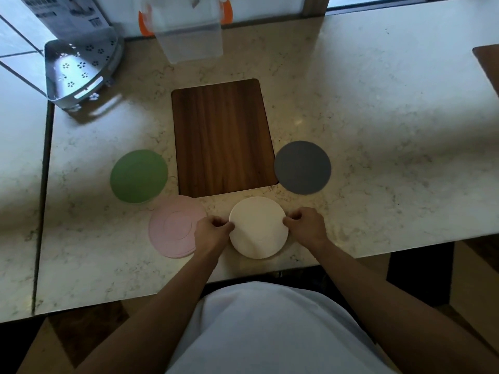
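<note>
A cream round mat [258, 228] lies flat on the marble counter near its front edge. My left hand [212, 229] pinches its left rim and my right hand [305, 225] pinches its right rim, fingers curled. A pink round mat [172, 226] lies just to the left, partly under my left hand. Further left and back lies a green round mat [138, 176]. A dark grey round mat [302, 167] lies to the right. A dark wooden board [222, 137] sits between the green and grey mats, just behind the cream one.
A perforated metal corner rack [78, 71] stands at the back left. A clear plastic container [189, 31] with orange clips stands at the back centre. The corner of another wooden board [488, 63] shows at the right edge. The counter's front edge [270, 269] runs just below my wrists.
</note>
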Tool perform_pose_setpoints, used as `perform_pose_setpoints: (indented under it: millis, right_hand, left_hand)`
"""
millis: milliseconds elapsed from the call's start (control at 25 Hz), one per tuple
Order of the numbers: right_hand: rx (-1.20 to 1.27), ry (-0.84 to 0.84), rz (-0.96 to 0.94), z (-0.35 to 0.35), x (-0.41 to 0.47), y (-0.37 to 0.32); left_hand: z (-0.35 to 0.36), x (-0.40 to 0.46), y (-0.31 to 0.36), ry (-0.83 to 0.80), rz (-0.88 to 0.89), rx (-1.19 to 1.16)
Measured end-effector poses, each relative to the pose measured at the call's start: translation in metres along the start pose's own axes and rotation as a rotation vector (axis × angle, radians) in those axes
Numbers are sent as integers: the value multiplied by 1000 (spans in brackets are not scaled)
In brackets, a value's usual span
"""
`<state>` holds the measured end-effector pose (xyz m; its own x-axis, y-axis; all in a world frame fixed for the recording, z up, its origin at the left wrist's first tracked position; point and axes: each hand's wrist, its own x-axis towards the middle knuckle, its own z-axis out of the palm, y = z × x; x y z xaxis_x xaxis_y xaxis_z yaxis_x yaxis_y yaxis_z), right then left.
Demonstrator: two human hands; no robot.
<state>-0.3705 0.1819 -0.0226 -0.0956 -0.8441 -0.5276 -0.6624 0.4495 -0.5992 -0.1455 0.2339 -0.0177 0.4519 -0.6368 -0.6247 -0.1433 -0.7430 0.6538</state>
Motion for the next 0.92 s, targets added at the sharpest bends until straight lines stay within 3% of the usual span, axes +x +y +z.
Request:
perform_pose_setpoints:
  millis: [160, 320, 560, 920]
  right_hand:
    - [185, -21, 25, -12, 3, 2]
    - [257, 67, 12, -32, 10, -4]
    - [367, 175, 15, -73, 35, -6]
    - [380, 195, 46, -116, 104, -8]
  left_hand:
    - [-8, 13, 8, -151, 24, -85]
    - [0, 33, 39, -277, -28, -118]
    - [38, 54, 99, -332, 67, -25]
    - [92, 71, 159, -274, 3, -120]
